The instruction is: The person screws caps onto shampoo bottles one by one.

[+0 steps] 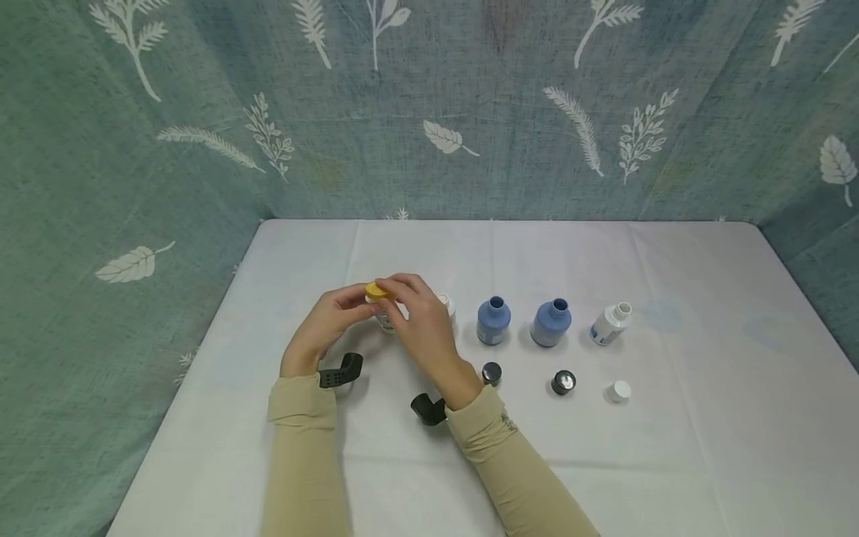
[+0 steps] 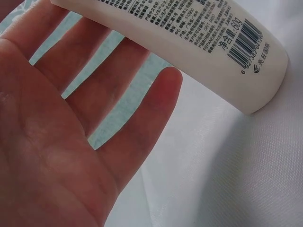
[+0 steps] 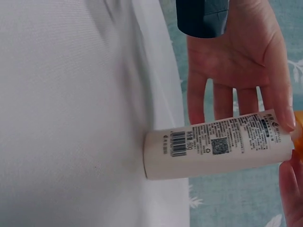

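A white plastic bottle [image 3: 218,146] with dark printed text and a barcode is upright, its base at the white cloth. On its top is a yellow cap [image 1: 376,291]. My left hand [image 1: 329,324] holds the bottle near its neck, thumb on one side and fingers behind it. In the left wrist view, the same bottle [image 2: 203,42] crosses in front of the spread fingers [image 2: 147,113]. My right hand [image 1: 426,324] pinches the yellow cap with thumb and fingertips. The right wrist view catches the cap [image 3: 298,135] only at its edge.
Right of my hands stand two blue bottles [image 1: 493,322] [image 1: 551,324] and a small white bottle [image 1: 611,324], all uncapped. Another white bottle [image 1: 447,304] is partly behind my right hand. Nearer lie two black caps [image 1: 492,373] [image 1: 564,382] and a white cap [image 1: 619,391].
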A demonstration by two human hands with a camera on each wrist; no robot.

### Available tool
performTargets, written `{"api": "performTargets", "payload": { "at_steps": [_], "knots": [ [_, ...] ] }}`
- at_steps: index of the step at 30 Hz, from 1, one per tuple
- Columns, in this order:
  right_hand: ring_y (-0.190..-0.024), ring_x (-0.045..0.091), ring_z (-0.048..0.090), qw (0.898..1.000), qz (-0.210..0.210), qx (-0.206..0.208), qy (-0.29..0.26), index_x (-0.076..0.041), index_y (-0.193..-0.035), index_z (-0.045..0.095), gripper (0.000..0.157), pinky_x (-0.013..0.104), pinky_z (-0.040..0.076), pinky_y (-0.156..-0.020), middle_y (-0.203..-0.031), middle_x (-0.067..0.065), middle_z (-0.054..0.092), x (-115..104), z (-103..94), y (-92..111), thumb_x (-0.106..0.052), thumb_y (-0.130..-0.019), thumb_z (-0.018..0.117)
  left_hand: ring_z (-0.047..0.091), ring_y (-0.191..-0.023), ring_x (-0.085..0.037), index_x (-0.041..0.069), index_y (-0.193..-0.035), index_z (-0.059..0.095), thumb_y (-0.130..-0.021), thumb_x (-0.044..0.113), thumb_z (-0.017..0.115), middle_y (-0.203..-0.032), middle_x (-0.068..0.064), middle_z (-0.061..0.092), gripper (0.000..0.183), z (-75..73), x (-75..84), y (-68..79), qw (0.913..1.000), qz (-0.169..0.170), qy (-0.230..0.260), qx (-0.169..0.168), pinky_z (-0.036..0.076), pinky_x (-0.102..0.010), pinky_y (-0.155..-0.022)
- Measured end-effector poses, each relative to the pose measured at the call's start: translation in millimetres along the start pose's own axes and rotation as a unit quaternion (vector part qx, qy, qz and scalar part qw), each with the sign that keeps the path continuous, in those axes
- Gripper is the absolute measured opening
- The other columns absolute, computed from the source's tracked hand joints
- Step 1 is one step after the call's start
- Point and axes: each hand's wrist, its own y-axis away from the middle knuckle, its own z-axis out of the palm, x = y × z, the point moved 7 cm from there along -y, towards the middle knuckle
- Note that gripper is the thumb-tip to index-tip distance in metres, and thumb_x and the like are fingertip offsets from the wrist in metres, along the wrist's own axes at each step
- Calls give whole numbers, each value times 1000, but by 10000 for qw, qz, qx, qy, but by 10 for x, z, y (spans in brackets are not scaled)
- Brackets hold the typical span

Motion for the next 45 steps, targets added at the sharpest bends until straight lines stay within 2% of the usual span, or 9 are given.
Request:
{"api": "performTargets", "payload": {
  "at_steps": [6,10,19,32,40,45],
  "knots": [
    [-95,6,54,9999,74,83,-13,-11,-111,63,28,17,43,-80,-106,-1,56,26,21,22,-13,-83,63,50,-108,-19,13,-118,58,-81,32,64,-116,-4,57,42,37,114,56,10000,-52,47,5,37,-40,-92],
    [-95,6,54,9998,65,176,-10,-11,-110,63,27,17,43,-80,-106,-1,57,21,23,28,-13,-83,64,49,-108,-18,12,-118,58,-81,33,65,-115,-5,58,44,36,127,69,9999,-109,72,29,37,-40,-92],
    [-98,8,53,9997,108,228,71,-12,-107,64,26,20,43,-81,-103,-1,57,20,55,35,-14,-81,66,49,-109,-20,7,-119,57,-83,28,63,-116,-8,57,42,38,135,61,9999,29,93,-27,36,-40,-93],
    [-90,6,52,9994,291,166,-90,-11,-105,64,22,18,43,-76,-101,-2,55,42,49,54,-13,-84,62,46,-113,-19,12,-122,56,-84,31,61,-119,-5,56,43,41,126,68,10000,-34,49,21,34,-42,-95],
    [-93,6,53,9989,401,162,-201,-10,-104,64,25,15,44,-75,-102,-1,54,57,52,51,-1,-85,50,47,-112,-18,10,-120,57,-83,27,63,-119,-5,56,42,37,116,67,9999,-125,61,91,38,-40,-92],
    [-91,7,54,9990,372,190,-148,-10,-103,65,23,16,44,-73,-100,0,54,50,50,50,-2,-86,51,46,-114,-18,11,-121,56,-82,29,65,-121,-5,55,44,38,125,69,9997,-183,81,103,37,-40,-92]
  ]
}}
